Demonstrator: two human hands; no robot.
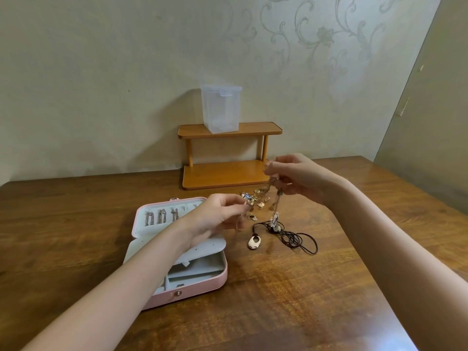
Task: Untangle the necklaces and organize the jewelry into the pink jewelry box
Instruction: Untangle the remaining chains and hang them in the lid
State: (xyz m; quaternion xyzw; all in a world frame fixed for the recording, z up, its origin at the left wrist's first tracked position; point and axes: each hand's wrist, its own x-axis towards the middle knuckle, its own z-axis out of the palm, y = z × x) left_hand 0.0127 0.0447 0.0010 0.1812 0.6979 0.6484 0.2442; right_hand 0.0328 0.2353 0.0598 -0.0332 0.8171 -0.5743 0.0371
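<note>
My right hand [301,177] pinches a tangle of thin chains [274,198], held up over the table [304,287] w/ the low end hanging by a black cord necklace [291,236]. Left hand [219,216] pinches another strand [239,224]. Loose jewelry [255,198] sits mid-table. Pink box [177,249] lies open nr the left edge, chains in its lid. Shelf [228,158] at the back edge.

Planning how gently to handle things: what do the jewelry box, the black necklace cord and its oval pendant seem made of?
Jewelry box: likely pink faux leather, matte, grey felt-like lining. Cord: thin dark string, maybe waxed or leather. Pendant: polished rose-gold-toned metal, by its glints.
</note>
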